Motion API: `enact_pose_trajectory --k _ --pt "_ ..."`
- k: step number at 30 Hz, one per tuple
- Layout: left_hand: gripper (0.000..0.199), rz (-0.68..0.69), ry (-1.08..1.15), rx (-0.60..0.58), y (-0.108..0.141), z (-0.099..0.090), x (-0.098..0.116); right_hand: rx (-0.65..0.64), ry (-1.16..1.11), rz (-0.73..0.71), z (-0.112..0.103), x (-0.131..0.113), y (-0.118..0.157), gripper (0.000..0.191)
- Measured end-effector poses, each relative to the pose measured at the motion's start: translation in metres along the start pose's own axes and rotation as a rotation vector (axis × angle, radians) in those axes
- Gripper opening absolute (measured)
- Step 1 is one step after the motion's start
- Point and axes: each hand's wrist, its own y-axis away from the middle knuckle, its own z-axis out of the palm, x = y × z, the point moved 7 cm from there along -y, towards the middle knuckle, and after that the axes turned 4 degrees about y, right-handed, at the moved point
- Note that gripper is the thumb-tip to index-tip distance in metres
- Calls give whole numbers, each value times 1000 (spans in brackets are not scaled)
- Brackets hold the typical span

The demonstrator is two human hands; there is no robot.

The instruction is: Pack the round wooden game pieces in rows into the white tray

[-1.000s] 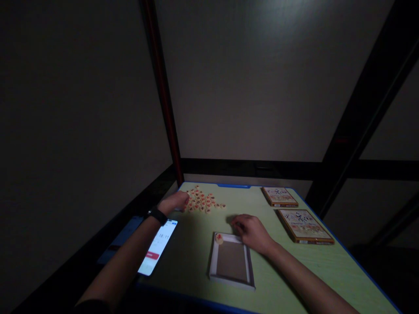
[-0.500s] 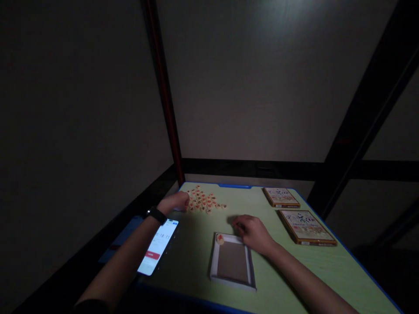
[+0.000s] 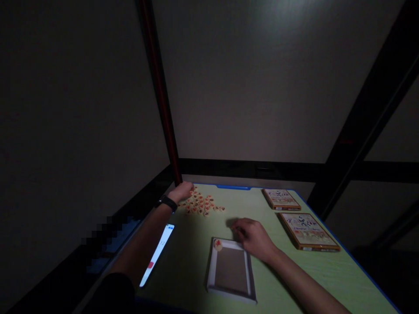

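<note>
Across the table, my left hand (image 3: 182,191) reaches to the far edge of a loose pile of round xiangqi pieces (image 3: 201,204) with red and dark characters. Its fingers are bent down and pressed together; anything under them is hidden. My right hand (image 3: 255,235) rests by the far right corner of a shallow open box (image 3: 212,272), its fingers curled in. Whether something small is inside them, I cannot see. In the box's far left corner lies a larger round piece (image 3: 218,244) with a red character.
A lit phone (image 3: 157,255) lies at the table's left edge, partly behind my left forearm. Two flat printed boxes (image 3: 281,199) lie along the right side, the nearer box (image 3: 309,231) larger in view. The green tabletop (image 3: 193,257) has a blue rim; walls stand behind and left.
My left hand has moved from the pile's left side to its far edge. My forearm now covers more of the phone. The right hand stays by the box; the view has shifted slightly.
</note>
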Motion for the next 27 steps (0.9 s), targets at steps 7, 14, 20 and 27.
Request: enact_pose_trajectory --k 7,14,20,27 --pt "25 -15 -55 -32 -4 9 5 -17 -5 10 0 -3 0 31" --pt "22 -7 -72 -13 0 1 13 -21 -7 20 1 -2 0 29" --pt "22 73 -35 66 25 -22 47 111 -45 20 -11 1 -1 24" --pt "21 479 263 208 87 -21 153 298 -224 -70 -22 -4 1 48"
